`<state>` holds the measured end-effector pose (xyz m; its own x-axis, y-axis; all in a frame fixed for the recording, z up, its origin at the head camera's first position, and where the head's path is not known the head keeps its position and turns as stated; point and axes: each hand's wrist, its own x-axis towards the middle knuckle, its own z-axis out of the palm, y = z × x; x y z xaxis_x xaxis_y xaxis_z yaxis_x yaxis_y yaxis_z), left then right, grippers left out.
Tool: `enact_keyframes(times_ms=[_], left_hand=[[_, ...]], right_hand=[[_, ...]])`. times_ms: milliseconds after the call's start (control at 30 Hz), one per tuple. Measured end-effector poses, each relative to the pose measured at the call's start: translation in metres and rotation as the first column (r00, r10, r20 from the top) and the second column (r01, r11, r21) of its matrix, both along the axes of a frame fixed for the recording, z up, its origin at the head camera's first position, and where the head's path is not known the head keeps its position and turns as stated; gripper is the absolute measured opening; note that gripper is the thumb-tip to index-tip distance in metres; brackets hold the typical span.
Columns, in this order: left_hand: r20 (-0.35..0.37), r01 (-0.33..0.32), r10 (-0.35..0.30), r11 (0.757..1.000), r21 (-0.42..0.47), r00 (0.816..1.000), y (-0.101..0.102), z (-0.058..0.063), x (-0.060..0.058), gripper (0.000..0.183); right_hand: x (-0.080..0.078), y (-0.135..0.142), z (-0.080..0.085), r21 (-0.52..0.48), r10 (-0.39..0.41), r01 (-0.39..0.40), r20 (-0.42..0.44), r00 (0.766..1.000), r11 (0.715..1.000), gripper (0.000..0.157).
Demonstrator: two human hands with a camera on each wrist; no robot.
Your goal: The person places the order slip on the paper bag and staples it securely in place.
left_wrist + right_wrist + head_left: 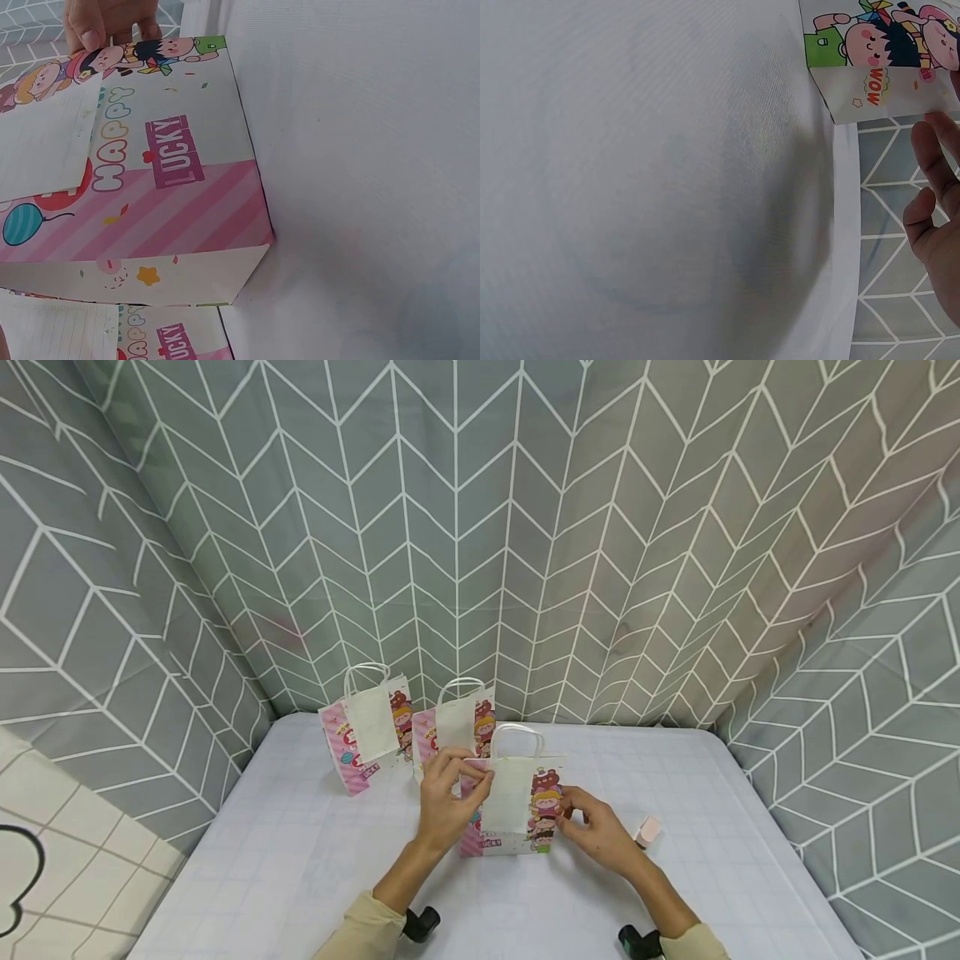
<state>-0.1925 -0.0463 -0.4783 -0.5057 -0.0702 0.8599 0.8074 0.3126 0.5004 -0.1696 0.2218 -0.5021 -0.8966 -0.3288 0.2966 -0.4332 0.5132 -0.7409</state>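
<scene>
A paper gift bag point(507, 802) with a pink striped side, cartoon figures and white handles stands upright at the middle of the table. My left hand point(450, 797) pinches its upper left edge. Curved fingers of my right hand point(600, 835) hold the bag's right side, with the thumb near the front edge. In the left wrist view, the same bag point(202, 202) shows "HAPPY" and "LUCKY" lettering, and the right hand point(112, 19) is at its far side. The right wrist view shows the bag's lower corner point(825, 49) beside the right hand point(941, 232).
Two matching gift bags stand behind and to the left, one nearer bag point(455, 727) and one farther left point(371, 727). A small pale pink block-like object point(648, 832) lies right of my right hand. A white cloth covers the table point(300, 860); patterned curtains point(480, 543) hang behind it.
</scene>
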Motion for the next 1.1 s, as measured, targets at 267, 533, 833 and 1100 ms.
enact_keyframes(times_ms=[267, 533, 833, 1100], left_hand=[[0.007, -0.017, 0.017, 1.000, -0.026, 1.000, 0.000, 0.004, 0.001, 0.028], [0.031, -0.021, 0.023, 0.999, -0.049, 0.999, 0.000, 0.006, 0.002, 0.033], [0.016, -0.016, 0.017, 0.999, -0.050, 1.000, 0.000, 0.006, 0.001, 0.032], [0.006, -0.014, 0.014, 0.999, -0.048, 1.000, 0.000, 0.004, 0.000, 0.031]], right_hand=[[0.001, -0.003, 0.002, 0.002, -0.027, 0.027, 0.032, 0.999, 1.000, 0.012], [0.001, -0.001, 0.002, -0.029, -0.018, 0.019, 0.050, 0.999, 0.999, 0.016], [0.017, -0.011, 0.030, -0.004, -0.022, 0.022, 0.048, 0.999, 1.000, 0.011], [0.010, -0.008, 0.016, 0.002, -0.027, 0.026, 0.030, 0.999, 1.000, 0.011]])
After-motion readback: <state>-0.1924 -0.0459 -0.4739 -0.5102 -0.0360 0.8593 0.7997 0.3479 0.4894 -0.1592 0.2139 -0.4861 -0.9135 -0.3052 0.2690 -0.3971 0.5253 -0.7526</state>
